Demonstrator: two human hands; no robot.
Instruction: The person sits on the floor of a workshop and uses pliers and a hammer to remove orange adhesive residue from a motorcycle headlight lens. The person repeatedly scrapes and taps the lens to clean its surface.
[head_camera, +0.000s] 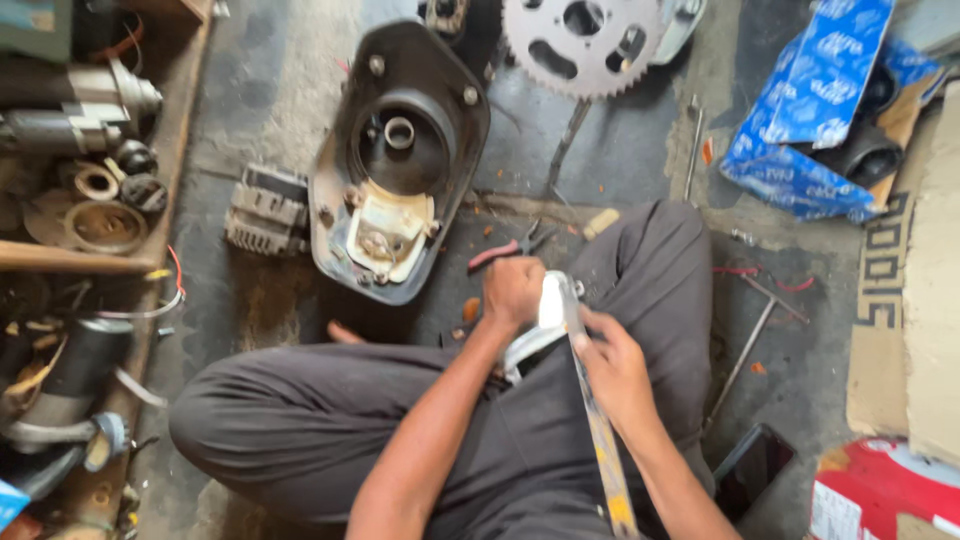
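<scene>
L hand (513, 293) grips metal part (549, 305) | R hand (612, 368) clamps flat bar (598, 425) against it

A single view is given, taken from the head and aimed steeply down. The hands and lap are seen close at lower centre; the workshop floor (640, 150) fills the upper frame.

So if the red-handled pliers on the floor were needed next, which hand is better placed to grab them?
Probably the left hand: it grips the shiny metal part right beside the pliers. The right hand sits farther back, on the long flat tool.
</scene>
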